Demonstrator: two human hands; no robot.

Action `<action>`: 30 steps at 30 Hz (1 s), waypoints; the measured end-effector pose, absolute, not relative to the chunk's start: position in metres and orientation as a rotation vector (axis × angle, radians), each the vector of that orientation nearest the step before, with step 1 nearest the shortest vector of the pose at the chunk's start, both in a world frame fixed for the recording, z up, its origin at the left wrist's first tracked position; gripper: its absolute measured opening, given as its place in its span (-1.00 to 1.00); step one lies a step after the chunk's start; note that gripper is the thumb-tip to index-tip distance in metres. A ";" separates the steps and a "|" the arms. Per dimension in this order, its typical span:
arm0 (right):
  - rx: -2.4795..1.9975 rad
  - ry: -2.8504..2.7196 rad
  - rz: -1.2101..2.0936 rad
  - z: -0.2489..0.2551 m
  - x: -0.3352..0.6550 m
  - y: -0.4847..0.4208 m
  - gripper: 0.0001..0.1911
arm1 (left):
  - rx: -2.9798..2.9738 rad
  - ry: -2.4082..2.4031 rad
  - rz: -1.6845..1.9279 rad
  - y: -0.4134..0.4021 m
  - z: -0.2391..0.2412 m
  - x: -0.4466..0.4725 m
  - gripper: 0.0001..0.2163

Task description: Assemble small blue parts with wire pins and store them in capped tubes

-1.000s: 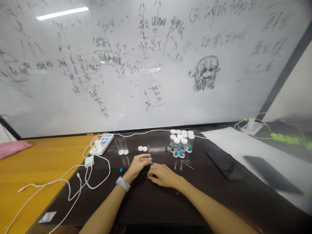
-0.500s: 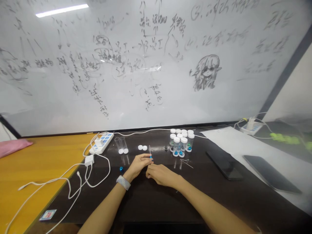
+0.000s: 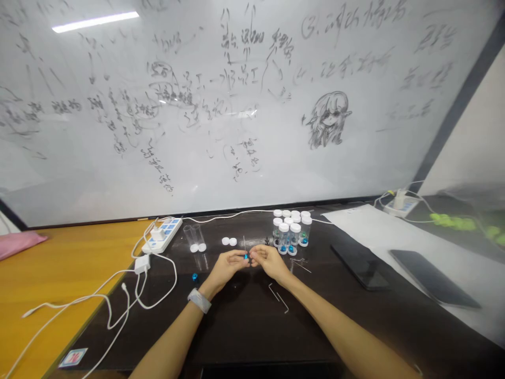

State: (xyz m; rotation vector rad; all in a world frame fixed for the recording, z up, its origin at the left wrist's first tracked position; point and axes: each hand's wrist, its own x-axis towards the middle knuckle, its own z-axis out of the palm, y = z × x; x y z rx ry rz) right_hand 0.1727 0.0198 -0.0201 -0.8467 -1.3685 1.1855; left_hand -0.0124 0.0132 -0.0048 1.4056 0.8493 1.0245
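Observation:
A small shiny blue metal part [image 3: 246, 257], with a thin rod standing up from it, is pinched between the thumb and fingers of my left hand [image 3: 228, 267]. Close against its right side is my right hand [image 3: 270, 261], thumb and fingertips pressed together. What those fingertips grip, if anything, is too small to make out. Two L-shaped hex keys [image 3: 282, 304] lie on the dark table below my right hand. Another blue metal part [image 3: 194, 277] rests to the left of my left wrist.
Capped clear tubes [image 3: 294, 237] holding blue and green parts stand behind my right hand. Two tubes [image 3: 197, 234] and two white caps [image 3: 229, 241] stand left. Thin metal pieces [image 3: 301, 265], a phone [image 3: 358, 267], a power strip [image 3: 163, 236] and white cables [image 3: 175, 273] lie around.
My right hand has moved up and right, from below my left fingers to beside the blue part. The hex keys now show on the table. The view has shifted slightly.

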 end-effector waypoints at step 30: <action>-1.038 -1.274 0.937 -0.021 0.157 0.002 -0.56 | 1.738 1.005 1.236 0.003 -0.007 0.002 -0.68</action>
